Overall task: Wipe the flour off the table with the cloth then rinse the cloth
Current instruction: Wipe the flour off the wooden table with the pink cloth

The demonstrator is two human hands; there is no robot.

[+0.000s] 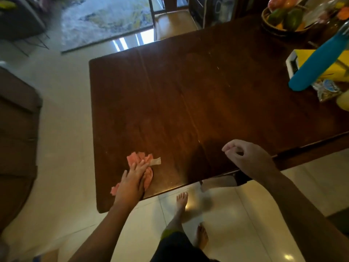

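**Flat palm on pink cloth at table's near corner**

On my head feed, the left hand (pixel 132 179) lies flat on the cloth (pixel 138 157), fingers straight and slightly spread. It presses the cloth onto the table (pixel 207 95) close to the near left corner. The cloth is pink and crumpled. One part bunches up past the fingertips, a scrap pokes out beside the wrist, and a pale tag (pixel 155 161) sticks out to the right.

The right hand (pixel 247 157) hangs over the table's near edge, well apart from the cloth. Its fingers are loosely curled, thumb near the forefinger, and it holds nothing. I cannot tell whether it touches the wood.

A few pale flecks (pixel 217 68) dot the dark tabletop toward the middle; what they are I cannot tell from here.

At the table's right side a blue bottle (pixel 317 63) stands in front of a yellow box (pixel 304 53), with a clear packet (pixel 326 89) just beside the bottle's base. At the far right corner sits a bowl (pixel 277 31) of fruit (pixel 291 18).

A chair (pixel 173 21) stands at the far edge. Below the near edge, the person's bare feet (pixel 182 200) are on the glossy tiled floor (pixel 66 110). A patterned rug (pixel 105 19) lies beyond the table, and a brown sofa (pixel 17 129) fills the left edge of the view.
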